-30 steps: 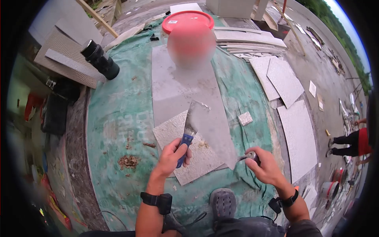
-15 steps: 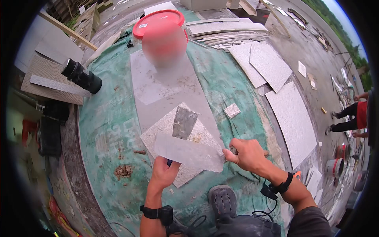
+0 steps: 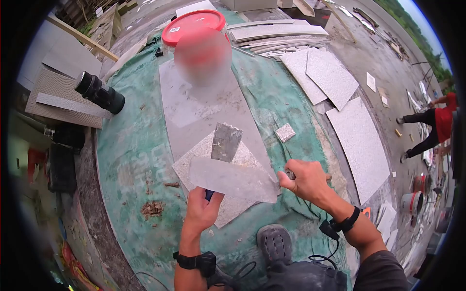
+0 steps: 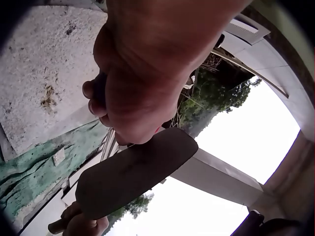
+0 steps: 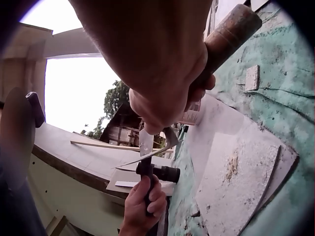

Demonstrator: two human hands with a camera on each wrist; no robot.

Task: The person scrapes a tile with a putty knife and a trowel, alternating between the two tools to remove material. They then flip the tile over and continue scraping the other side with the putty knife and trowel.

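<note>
My left hand grips the blue handle of a scraper, its wide, mud-stained blade pointing forward. The handle of a trowel is in my right hand; its wooden end sticks out behind the fist in the right wrist view. The long, round-ended trowel blade reaches left across the scraper, close over my left hand, and hides the scraper's lower part. Below both tools, a rough, speckled tile with crumbs on it lies over a long grey slab.
A green sheet covers the ground. Ahead stands a red-lidded bucket; a black cylinder is at left. White tiles and a small square piece lie right. A person in red is at far right.
The trowel blade has swung left across the scraper, over my left hand. My right hand has turned and shifted slightly, and the head view has moved. The person in red has changed stance.
</note>
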